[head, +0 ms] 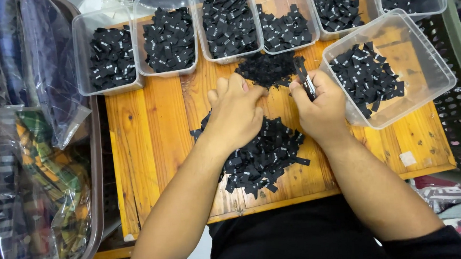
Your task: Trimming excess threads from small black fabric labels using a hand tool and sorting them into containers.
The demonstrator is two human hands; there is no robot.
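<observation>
Hands among black woven labels

Labels, small black fabric tabs, lie heaped (263,156) on a slatted wooden table (147,139). Left hand (235,111) rests there, fingers curled together. Right hand (321,106) pinches a label stack (307,81). Clear plastic tubs (170,35) line the far edge.

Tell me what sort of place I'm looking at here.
Probably a garment or label-sorting workstation. Clear plastic tubs hold sorted small black fabric labels, a loose pile of them lies on the wooden table, and bagged folded fabrics sit at the left.
</observation>
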